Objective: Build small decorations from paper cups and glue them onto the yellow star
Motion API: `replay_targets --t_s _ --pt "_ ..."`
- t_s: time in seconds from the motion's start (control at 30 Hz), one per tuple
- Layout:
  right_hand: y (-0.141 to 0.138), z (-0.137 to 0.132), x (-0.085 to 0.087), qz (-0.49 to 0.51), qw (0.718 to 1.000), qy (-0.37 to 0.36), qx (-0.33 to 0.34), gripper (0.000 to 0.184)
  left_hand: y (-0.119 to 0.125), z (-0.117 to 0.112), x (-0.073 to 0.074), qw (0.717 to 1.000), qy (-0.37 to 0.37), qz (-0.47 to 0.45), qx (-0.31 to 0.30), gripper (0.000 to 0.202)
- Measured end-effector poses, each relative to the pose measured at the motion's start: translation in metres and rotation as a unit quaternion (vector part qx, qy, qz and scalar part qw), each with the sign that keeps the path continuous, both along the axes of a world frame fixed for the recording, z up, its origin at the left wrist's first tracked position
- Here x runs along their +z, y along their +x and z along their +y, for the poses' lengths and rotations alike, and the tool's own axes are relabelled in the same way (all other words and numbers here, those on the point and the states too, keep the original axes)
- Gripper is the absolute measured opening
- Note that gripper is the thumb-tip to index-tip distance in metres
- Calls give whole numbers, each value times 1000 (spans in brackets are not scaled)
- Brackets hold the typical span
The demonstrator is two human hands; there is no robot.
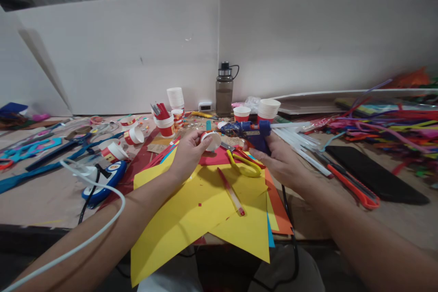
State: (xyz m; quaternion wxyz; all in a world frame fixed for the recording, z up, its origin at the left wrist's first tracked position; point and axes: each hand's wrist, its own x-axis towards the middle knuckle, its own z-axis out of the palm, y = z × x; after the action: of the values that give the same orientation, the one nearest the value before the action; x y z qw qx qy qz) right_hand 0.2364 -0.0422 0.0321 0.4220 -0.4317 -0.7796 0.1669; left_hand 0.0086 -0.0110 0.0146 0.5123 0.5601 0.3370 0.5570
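A small paper cup (212, 140) is pinched in the fingers of my left hand (191, 148), its pale round end turned toward me and a blue-green strip sticking up behind it. My right hand (278, 157) is closed around a blue hot glue gun (256, 133) with a clear glue stick (290, 125) in its back. The gun's nozzle points left toward the cup, and I cannot tell whether it touches. Below both hands lie yellow-handled scissors (248, 171), a red pen (232, 191) and sheets of yellow paper (178, 219).
A water bottle (224, 96) stands by the back board. Stacked cups (268, 109) and a cup of red strips (164, 123) stand nearby. Right lie glue sticks (297, 146), a box cutter (352, 185), a black phone-like slab (376, 173) and pipe cleaners (383, 132). A white cable (116, 219) crosses my left forearm.
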Motion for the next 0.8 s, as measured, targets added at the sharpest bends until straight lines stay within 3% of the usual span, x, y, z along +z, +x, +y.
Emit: replay_targets --t_s 0.8 --pt "-3 -1 3 -8 1000 25 17 42 0 1 -1 998 35 40 42 30"
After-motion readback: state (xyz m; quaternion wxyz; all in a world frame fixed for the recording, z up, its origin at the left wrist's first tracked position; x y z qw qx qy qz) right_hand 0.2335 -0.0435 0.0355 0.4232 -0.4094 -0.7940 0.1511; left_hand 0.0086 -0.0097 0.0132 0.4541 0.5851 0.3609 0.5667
